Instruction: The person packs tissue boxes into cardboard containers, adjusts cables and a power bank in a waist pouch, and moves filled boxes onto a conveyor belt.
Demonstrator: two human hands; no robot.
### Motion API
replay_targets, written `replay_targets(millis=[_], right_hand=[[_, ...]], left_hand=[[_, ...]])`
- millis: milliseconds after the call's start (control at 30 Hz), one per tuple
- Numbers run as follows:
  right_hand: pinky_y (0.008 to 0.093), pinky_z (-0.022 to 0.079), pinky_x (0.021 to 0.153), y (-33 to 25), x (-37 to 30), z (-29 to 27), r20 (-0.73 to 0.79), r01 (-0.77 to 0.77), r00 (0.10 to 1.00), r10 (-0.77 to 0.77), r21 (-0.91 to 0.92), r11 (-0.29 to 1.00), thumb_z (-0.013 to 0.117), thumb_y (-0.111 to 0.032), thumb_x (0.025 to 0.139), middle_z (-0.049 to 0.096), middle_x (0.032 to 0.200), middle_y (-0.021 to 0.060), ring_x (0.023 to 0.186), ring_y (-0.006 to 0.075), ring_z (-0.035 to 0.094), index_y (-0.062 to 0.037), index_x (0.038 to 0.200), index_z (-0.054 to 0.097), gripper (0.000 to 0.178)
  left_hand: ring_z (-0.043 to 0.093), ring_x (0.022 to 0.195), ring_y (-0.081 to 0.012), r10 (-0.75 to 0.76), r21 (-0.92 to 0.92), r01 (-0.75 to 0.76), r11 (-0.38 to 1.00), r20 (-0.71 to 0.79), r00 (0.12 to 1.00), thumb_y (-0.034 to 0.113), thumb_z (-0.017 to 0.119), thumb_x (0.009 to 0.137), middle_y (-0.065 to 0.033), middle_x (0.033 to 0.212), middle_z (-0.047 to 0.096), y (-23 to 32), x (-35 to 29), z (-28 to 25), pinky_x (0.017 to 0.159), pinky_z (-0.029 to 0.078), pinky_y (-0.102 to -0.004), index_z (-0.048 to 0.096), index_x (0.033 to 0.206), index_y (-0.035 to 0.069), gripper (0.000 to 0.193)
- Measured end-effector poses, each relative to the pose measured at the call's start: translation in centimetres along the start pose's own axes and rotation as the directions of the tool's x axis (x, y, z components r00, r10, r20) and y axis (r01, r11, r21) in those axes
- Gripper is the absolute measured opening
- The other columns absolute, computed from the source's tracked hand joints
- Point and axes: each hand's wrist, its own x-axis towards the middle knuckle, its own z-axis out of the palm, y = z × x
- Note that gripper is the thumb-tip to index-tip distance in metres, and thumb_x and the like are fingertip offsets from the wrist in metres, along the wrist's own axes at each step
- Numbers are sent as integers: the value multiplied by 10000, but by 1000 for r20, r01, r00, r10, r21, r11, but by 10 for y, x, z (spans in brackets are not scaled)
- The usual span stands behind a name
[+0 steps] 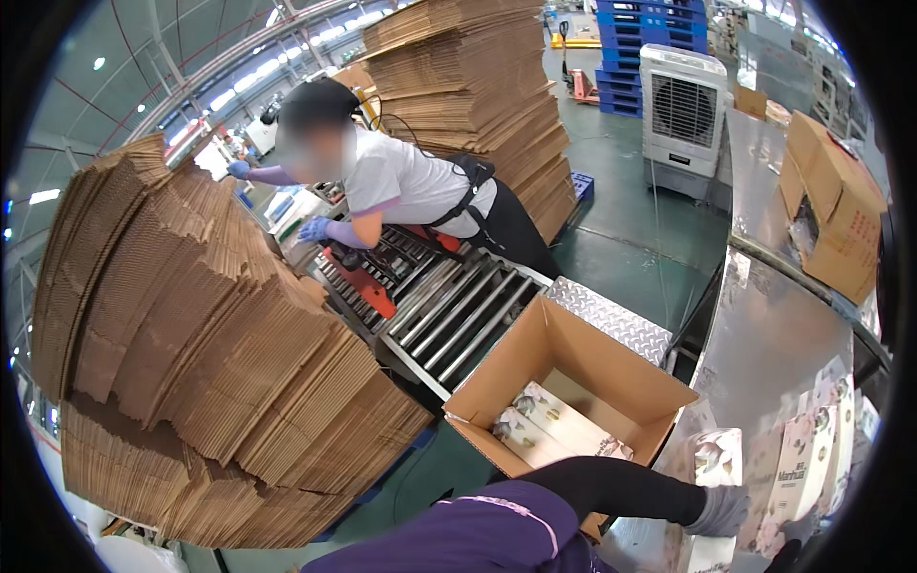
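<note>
My left arm in a black sleeve reaches across the lower part of the view to the right. My left hand point(721, 511), in a grey glove, is closed around the middle of a white floral pack point(718, 456) on the metal table; part of the pack shows on either side of it. Just right of this hand stand several similar upright floral packs point(802, 463). A small dark shape at the bottom edge near them may be part of my right hand, but its fingers cannot be made out. Left of the packs, an open cardboard box point(607, 368) holds floral packs point(554, 425) lying flat.
The box adjoins a roller conveyor point(468, 320) and a checkered metal plate point(611, 320). A gloved co-worker point(411, 186) leans over the conveyor. Tall stacks of flat cardboard point(210, 334) stand left and behind. An air cooler point(683, 115) and another carton point(831, 205) are farther right.
</note>
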Motion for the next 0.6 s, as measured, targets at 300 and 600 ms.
replay_targets(millis=[300,600], right_hand=[[376,342,1082,40,-137,10,72,-79,997,31,920,385,698,-224,748,419,1431,147,1306,261,415,-15,1462,301,843],[384,453,872,-274,-197,-232,-299,588,670,-679,773,239,717,-232,746,557,1131,151,1031,274,558,-8,1290,459,643]], left_hand=[[525,930,-323,-408,-499,327,802,-59,911,224,673,707,-162,913,544,-47,-188,-364,803,416,-429,609,1005,40,356],[543,959,-240,-353,61,478,876,756,551,277,714,703,-90,1018,560,-39,-285,-266,745,420,-360,539,1202,49,575]])
